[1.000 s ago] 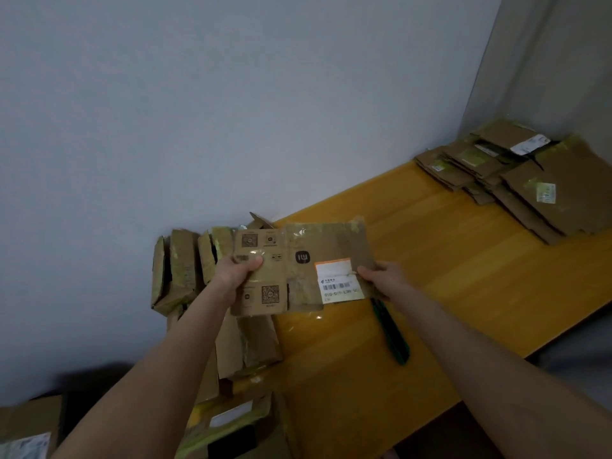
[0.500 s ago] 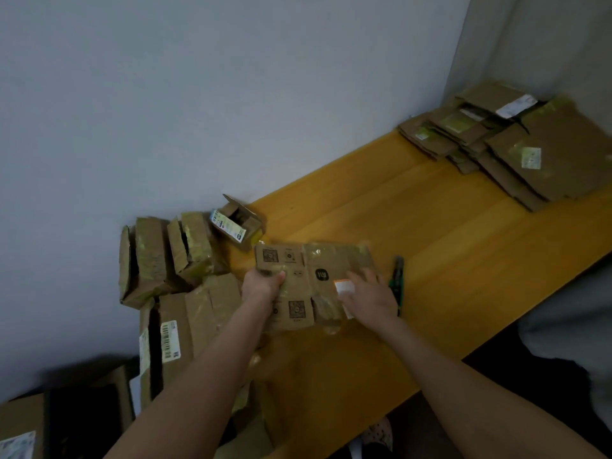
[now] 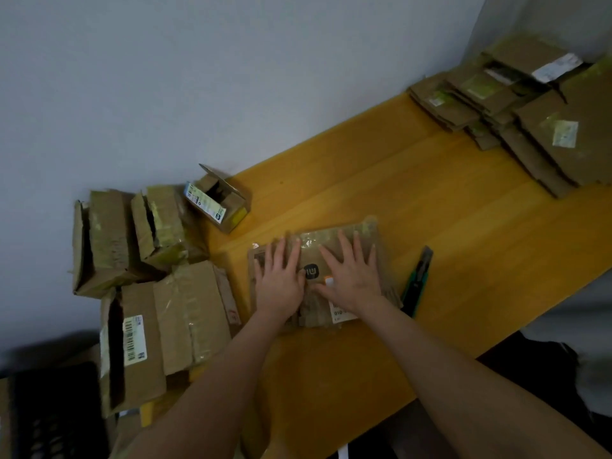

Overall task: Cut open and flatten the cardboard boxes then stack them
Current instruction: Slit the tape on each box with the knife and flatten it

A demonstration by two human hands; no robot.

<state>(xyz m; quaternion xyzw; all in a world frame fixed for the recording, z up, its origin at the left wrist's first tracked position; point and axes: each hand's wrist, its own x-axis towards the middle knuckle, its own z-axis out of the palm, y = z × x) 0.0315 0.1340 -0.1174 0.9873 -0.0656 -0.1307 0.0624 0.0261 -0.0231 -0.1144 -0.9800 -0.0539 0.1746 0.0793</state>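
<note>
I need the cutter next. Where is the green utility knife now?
In the head view, the green utility knife lies on the yellow table, just right of the flattened box and the right hand.

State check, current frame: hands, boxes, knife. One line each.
flattened box: flat on the table, under both hands.
left hand: open, palm pressing the box.
right hand: open, palm pressing the box.
knife: lying on the table right of the box, untouched.
small box: open, flap up, not flattened.
boxes at left: box-shaped, not flattened.
stack: flattened pieces, piled at the table's far end.
</note>
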